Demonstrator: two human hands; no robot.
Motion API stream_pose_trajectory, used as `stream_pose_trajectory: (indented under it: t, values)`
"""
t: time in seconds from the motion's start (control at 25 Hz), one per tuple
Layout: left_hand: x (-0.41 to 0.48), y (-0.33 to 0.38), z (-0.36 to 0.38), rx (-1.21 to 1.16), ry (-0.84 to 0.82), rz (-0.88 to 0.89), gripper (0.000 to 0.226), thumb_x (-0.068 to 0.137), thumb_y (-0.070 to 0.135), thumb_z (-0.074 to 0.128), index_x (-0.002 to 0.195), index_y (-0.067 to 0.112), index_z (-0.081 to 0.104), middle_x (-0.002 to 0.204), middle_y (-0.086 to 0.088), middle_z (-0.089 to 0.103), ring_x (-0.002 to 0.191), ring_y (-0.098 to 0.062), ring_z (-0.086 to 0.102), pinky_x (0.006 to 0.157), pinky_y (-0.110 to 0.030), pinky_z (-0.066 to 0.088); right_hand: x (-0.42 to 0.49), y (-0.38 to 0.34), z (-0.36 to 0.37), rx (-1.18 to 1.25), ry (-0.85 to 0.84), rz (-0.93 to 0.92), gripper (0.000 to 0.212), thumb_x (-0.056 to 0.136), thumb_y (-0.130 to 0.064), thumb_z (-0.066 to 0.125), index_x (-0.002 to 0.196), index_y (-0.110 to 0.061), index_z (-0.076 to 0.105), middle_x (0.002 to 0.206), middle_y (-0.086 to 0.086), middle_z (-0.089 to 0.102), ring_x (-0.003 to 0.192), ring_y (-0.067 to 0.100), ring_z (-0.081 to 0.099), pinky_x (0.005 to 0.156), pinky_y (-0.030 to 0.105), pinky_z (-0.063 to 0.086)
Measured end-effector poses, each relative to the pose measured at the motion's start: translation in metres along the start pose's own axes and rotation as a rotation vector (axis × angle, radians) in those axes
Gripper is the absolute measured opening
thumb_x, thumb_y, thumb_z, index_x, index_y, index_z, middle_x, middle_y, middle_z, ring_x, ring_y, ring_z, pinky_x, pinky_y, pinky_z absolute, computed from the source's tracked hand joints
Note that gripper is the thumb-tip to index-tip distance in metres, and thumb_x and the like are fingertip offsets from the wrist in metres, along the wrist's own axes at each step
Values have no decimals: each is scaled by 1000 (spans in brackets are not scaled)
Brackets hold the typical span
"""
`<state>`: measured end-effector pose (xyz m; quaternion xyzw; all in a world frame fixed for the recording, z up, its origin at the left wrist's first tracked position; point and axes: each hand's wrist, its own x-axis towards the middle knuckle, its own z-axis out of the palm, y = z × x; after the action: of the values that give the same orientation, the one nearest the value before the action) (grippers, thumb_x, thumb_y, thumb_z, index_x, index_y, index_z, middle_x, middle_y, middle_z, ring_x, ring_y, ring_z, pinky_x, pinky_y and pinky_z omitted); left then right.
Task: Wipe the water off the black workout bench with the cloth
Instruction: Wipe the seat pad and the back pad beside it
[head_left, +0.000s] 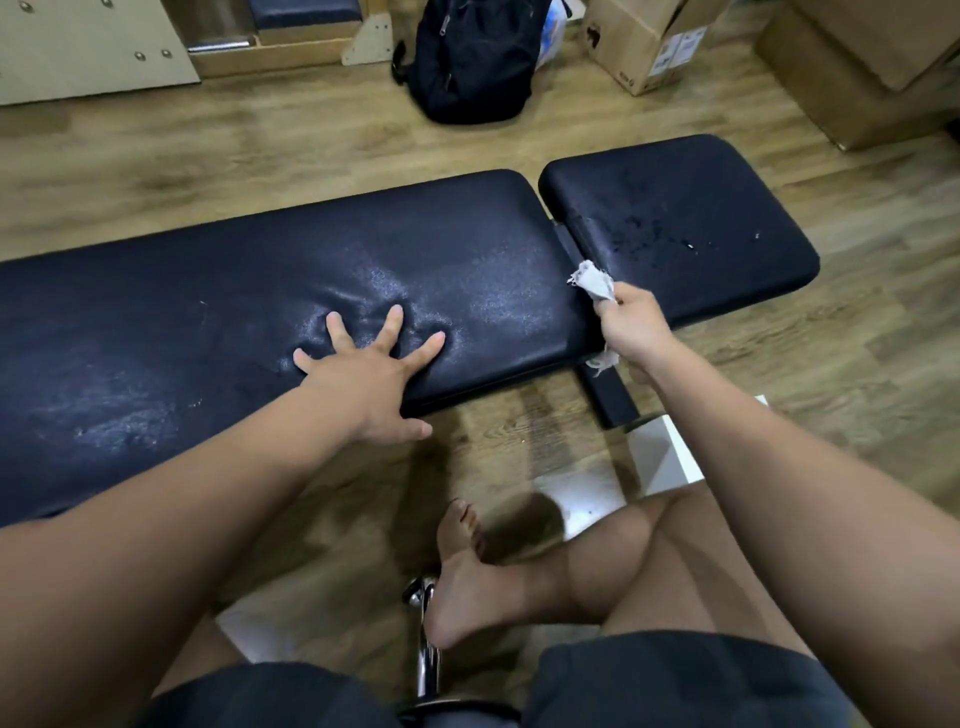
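Right hand (631, 325) grips the bunched cloth (592, 280); left hand (366, 364) lies spread flat on the bench (156, 312). Droplets (641, 234) at the cloth's 1 o'clock may merely smear, since so small a wad saturates quickly.

I am stretching my left arm forward and pressing my left hand (363, 374) palm down with the fingers (390, 325) splayed wide, the thumb hanging off the near edge of the bench (208, 291). My right arm is reaching out straighter, and my right hand (631, 330) is curled into a fist around the cloth (592, 280), which is sticking out past my knuckles. I am sitting with one bare leg crossed, its foot (462, 582) turned sideways.
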<state>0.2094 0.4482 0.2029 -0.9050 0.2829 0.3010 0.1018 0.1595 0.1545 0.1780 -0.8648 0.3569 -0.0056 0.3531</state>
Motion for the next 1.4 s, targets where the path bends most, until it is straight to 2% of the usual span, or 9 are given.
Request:
stream_pose_trajectory:
  t: [0.16,0.28,0.4,0.56,0.76,0.96,1.16,1.28,1.4]
  values:
    - [0,2,5,20,32,14,105,79,70,56,144,53,-25,158,4,-34,141,-60,-14,103,-78,23,-26,21,-21,-97,-84,-148,20,90,-13,46,76,-15,61,69,2,59,70,22,53,64,32,39]
    - [1,2,6,-15,24,10,105,80,62,59,143,55,-25,157,6,-36,140,-59,-17,104,-79,19,6,-10,-7,-164,-27,-171,25,91,-15,46,99,-14,70,89,11,67,92,33,60,78,35,46]
    - [0,0,-1,-47,-8,8,104,80,58,60,144,55,-22,157,7,-35,141,-58,-17,104,-79,19,0,-15,4,-253,16,-165,24,92,-11,44,101,-9,66,102,20,68,102,43,57,85,36,41]
    - [1,1,2,-35,3,16,103,80,57,60,144,55,-21,158,6,-35,140,-59,-18,104,-79,19,-38,9,-14,-343,22,-117,14,90,-9,50,82,-9,61,98,25,68,100,45,57,79,35,40]
    - [2,-3,-6,-63,-38,10,102,80,55,61,144,58,-18,159,9,-31,141,-58,-17,103,-79,20,7,-48,9,-239,56,-89,38,83,0,37,103,-10,68,105,21,65,105,40,51,85,32,43]
    - [1,0,-4,-59,-36,7,102,80,53,61,144,57,-18,159,8,-32,140,-58,-18,104,-79,19,-47,-9,-4,-556,-8,-187,30,83,-2,42,105,-7,62,100,24,64,95,44,58,80,40,48]
    - [0,-2,-8,-68,-41,7,100,82,53,60,144,58,-19,158,10,-33,142,-56,-17,105,-78,19,-8,-59,18,-297,88,-50,39,84,-3,41,114,-12,64,114,23,57,104,43,57,88,39,48]
    - [0,0,-8,-76,-40,10,100,82,52,61,144,58,-18,158,10,-32,142,-57,-17,104,-78,20,-35,-22,16,-235,171,-61,36,82,1,40,106,-9,65,104,23,65,99,43,56,82,34,41]
    - [1,-1,-4,-74,-24,11,101,80,49,61,144,57,-17,159,9,-32,141,-58,-17,103,-80,20,-49,-12,0,-248,135,-54,30,82,3,41,97,-5,66,98,23,68,100,44,55,80,35,38]
